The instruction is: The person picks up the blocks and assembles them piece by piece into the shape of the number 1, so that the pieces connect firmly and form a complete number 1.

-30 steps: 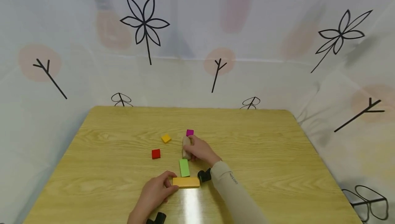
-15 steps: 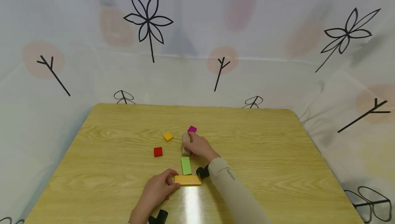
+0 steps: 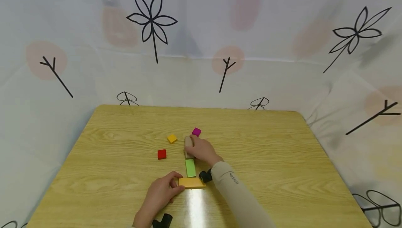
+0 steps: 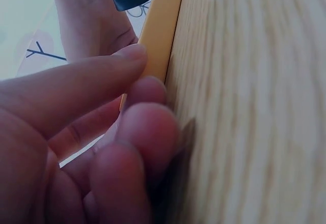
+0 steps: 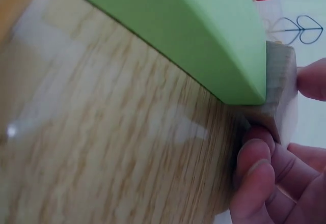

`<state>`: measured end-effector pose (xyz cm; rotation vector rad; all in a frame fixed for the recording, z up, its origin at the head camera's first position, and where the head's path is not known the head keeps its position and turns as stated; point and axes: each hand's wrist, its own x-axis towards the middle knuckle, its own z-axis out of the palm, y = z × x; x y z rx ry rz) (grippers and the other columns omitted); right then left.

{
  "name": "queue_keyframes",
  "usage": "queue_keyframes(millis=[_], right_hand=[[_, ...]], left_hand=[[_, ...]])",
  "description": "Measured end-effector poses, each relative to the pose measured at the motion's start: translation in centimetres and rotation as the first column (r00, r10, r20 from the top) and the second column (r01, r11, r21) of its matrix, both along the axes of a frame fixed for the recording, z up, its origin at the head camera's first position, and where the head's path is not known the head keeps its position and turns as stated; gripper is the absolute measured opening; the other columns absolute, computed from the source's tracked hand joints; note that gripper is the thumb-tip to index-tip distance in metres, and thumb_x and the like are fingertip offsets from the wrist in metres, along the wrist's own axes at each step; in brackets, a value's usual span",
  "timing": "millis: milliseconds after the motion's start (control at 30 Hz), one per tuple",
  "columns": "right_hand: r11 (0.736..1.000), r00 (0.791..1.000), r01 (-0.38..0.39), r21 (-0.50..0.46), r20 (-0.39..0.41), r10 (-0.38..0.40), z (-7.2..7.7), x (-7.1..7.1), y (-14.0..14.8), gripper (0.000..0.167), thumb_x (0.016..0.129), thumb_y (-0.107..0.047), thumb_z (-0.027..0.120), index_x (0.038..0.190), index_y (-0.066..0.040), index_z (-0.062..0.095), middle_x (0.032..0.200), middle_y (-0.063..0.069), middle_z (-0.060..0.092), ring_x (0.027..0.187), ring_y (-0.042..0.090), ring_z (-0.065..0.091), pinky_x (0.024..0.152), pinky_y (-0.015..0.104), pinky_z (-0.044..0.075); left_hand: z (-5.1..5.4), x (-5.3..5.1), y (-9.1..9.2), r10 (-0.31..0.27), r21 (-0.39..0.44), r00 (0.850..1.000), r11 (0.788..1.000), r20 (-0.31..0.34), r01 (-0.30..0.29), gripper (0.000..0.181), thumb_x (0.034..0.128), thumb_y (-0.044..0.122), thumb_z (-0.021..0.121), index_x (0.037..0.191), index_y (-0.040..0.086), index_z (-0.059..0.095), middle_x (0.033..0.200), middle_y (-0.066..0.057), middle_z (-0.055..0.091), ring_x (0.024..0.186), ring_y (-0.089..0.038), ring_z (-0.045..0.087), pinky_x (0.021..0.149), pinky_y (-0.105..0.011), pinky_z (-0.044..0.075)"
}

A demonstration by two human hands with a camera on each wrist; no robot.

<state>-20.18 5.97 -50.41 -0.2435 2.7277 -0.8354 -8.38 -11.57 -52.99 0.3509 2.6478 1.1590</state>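
Beige and wooden, an oblong block (image 3: pixel 188 142) is gripped in the head view by the right hand (image 3: pixel 203 150), lined up end-on with a flat light-green oblong block (image 3: pixel 190 168) on the wood-grain table (image 3: pixel 267 147). The left hand (image 3: pixel 161 190) pinches one end of a long orange-yellow oblong block (image 3: pixel 192 183), lying crosswise. Small red (image 3: pixel 161 154), yellow (image 3: pixel 172 138) and purple (image 3: pixel 196 131) blocks sit nearby. From the left wrist, a fingertip presses the orange-yellow side. From the right wrist, the beige end adjoins the green one.
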Motion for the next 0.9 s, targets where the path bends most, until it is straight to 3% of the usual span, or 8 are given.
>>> queue_keyframes(millis=[133, 333, 633, 900], right_hand=[[1.0, 1.0, -0.011, 0.007, -0.003, 0.011, 0.0, 0.2, 0.0, 0.063, 0.081, -0.041, 0.052, 0.136, -0.014, 0.036, 0.126, 0.008, 0.049, 0.107, 0.025, 0.05, 0.087, 0.04, 0.039], [1.0, 1.0, -0.001, 0.01, 0.0, 0.001, -0.1, 0.7, 0.4, 0.067, 0.079, -0.041, 0.055, 0.137, -0.014, 0.035, 0.124, 0.008, 0.051, 0.099, 0.022, 0.053, 0.082, 0.039, 0.041], [0.999, 1.0, 0.029, 0.038, 0.003, -0.03, 0.4, 1.7, 0.8, 0.067, 0.079, -0.041, 0.057, 0.136, -0.013, 0.036, 0.118, 0.01, 0.054, 0.089, 0.021, 0.053, 0.074, 0.039, 0.043], [0.996, 1.0, 0.017, 0.087, 0.012, -0.018, 0.1, 2.1, 0.6, 0.069, 0.08, -0.044, 0.056, 0.137, -0.012, 0.033, 0.108, 0.01, 0.058, 0.075, 0.018, 0.052, 0.067, 0.038, 0.044]], left_hand=[[0.0, 0.1, -0.1, -0.004, 0.004, 1.0, 1.0, 0.003, 0.004, 0.033, 0.0798, 0.039, 0.063, 0.106, 0.02, 0.058, 0.062, 0.015, 0.052, 0.04, -0.007, 0.048, 0.047, -0.023, 0.035], [0.0, 0.1, -0.2, -0.022, 0.027, 0.998, 0.999, 0.061, 0.021, 0.035, 0.0779, 0.041, 0.064, 0.105, 0.02, 0.058, 0.065, 0.014, 0.054, 0.042, -0.008, 0.05, 0.047, -0.024, 0.035], [0.1, 0.0, -0.3, -0.051, -0.011, 0.998, 0.999, 0.032, 0.051, 0.033, 0.0755, 0.042, 0.067, 0.1, 0.021, 0.059, 0.067, 0.016, 0.053, 0.05, -0.003, 0.047, 0.053, -0.023, 0.035], [0.4, 0.1, -0.2, -0.052, -0.034, 0.997, 0.998, 0.06, 0.055, 0.033, 0.0744, 0.044, 0.067, 0.098, 0.023, 0.059, 0.068, 0.015, 0.052, 0.057, -0.004, 0.045, 0.055, -0.024, 0.035]])
